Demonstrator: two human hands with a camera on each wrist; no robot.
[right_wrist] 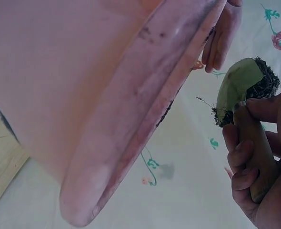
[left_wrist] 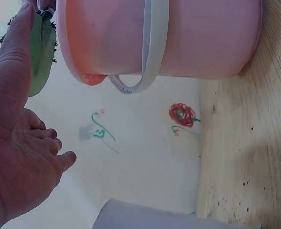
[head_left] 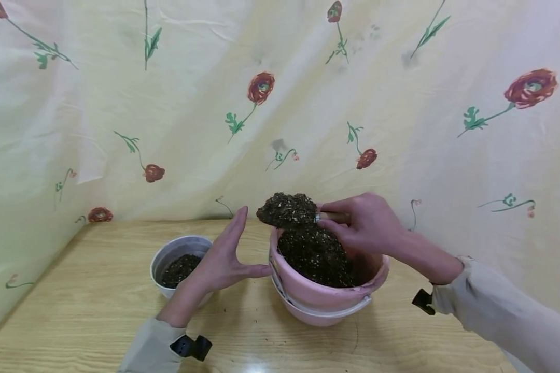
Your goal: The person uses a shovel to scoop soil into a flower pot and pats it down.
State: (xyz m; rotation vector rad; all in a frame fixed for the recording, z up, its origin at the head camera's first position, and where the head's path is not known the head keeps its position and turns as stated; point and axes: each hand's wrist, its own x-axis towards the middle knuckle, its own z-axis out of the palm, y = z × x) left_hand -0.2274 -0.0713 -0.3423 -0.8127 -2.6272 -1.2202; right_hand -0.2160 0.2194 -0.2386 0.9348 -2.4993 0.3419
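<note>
My right hand (head_left: 371,223) grips the wooden handle (right_wrist: 255,148) of a small garden trowel with a green blade (right_wrist: 233,83). Dark potting soil (head_left: 287,210) is heaped on the blade, which is held over the far left rim of a pink bucket (head_left: 324,303). More soil (head_left: 315,256) lies inside the bucket. My left hand (head_left: 224,259) is held between the bucket and a pale grey pot (head_left: 161,248), fingers straight and thumb spread, its thumb tip right at the bucket's left rim. The pot, partly hidden by that hand, has some soil (head_left: 182,269) in it.
A white bail handle (left_wrist: 155,43) hangs down along the bucket's side. Soil crumbs are scattered on the wooden table (head_left: 98,311) between pot and bucket. Behind the table hangs a cream cloth (head_left: 191,103) printed with red flowers.
</note>
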